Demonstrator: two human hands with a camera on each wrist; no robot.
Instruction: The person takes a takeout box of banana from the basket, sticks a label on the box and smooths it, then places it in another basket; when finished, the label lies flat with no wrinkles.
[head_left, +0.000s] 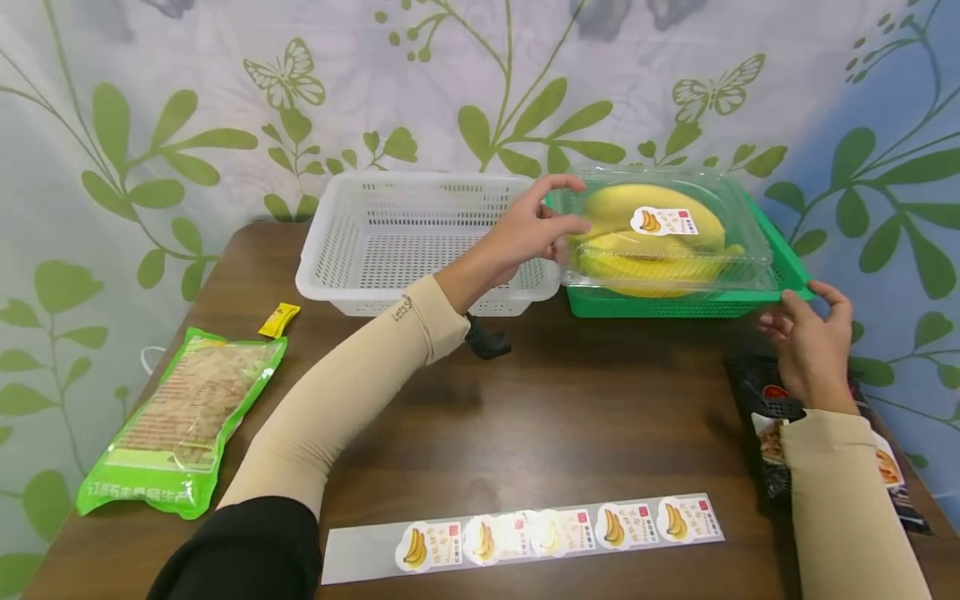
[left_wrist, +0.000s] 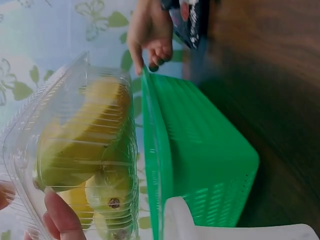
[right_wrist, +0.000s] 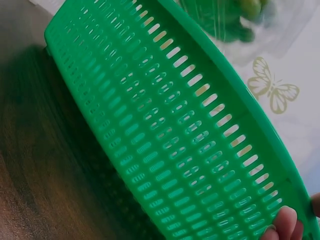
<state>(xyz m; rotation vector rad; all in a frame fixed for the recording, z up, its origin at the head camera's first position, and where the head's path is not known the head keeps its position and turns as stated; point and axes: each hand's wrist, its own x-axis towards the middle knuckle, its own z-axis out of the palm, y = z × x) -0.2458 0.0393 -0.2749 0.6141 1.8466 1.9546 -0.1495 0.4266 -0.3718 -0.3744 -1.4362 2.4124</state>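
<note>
My left hand (head_left: pixel 528 229) grips the left end of a clear plastic clamshell box (head_left: pixel 750 242), its thumb and fingers at the edge. Bananas (head_left: pixel 637 208) lie inside, and a white banana label (head_left: pixel 663 222) is stuck on the lid. Directly beneath is a green plastic basket (head_left: pixel 675 306); the left wrist view shows a gap between the box and the basket's rim (left_wrist: pixel 155 135). At the basket's front right corner, my right hand (head_left: pixel 817 346) pinches the rim. Slotted holes run along the basket's wall (right_wrist: pixel 165 125) in the right wrist view.
Left of the green basket stands a white basket (head_left: pixel 427 298). A strip of banana labels (head_left: pixel 525 537) lies at the table's front. A green-edged food bag (head_left: pixel 195 417) and small yellow packet (head_left: pixel 280 320) lie at left, a black food packet (head_left: pixel 772 442) under the right forearm.
</note>
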